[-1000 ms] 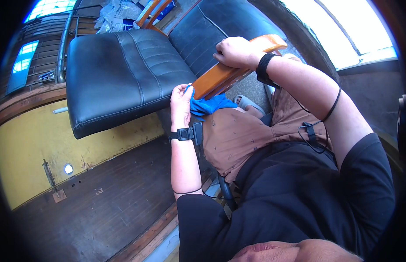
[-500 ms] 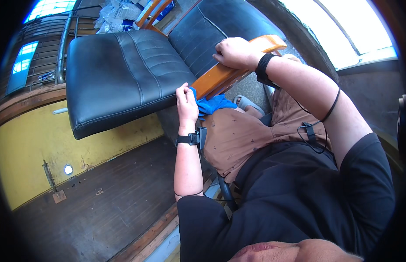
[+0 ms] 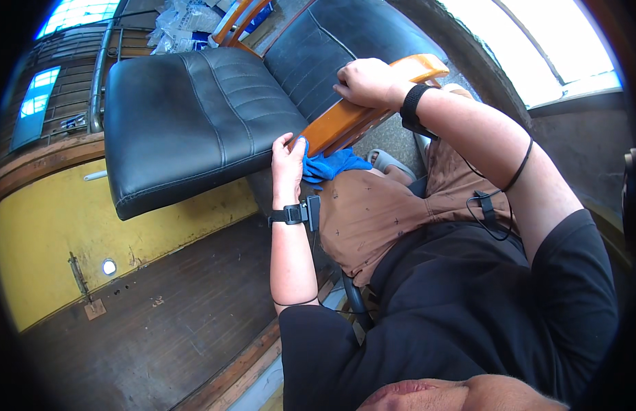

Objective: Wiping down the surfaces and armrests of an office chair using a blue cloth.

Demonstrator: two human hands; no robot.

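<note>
A black padded chair (image 3: 174,116) with stitched seams lies tilted in front of me. Along its near side runs an orange-brown wooden armrest (image 3: 338,123). My right hand (image 3: 373,82) is closed over the upper part of this armrest, its fingers curled round the far side. At the armrest's lower end, by the seat corner, my left hand (image 3: 288,164) pinches a blue cloth (image 3: 337,164) against the wood. The rest of the cloth hangs bunched beside my lap, and some of the left fingers are hidden.
A dark wooden board (image 3: 160,315) lies at lower left beside a yellow panel (image 3: 51,246). Metal bars (image 3: 97,75) stand at the far left. Plastic bags (image 3: 184,24) are piled behind the chair, near its other wooden armrest (image 3: 239,20). A bright window (image 3: 537,41) is at upper right.
My left hand has shifted slightly left and turned, so its thumb now shows on the cloth at the armrest's end. My right hand stays where it was.
</note>
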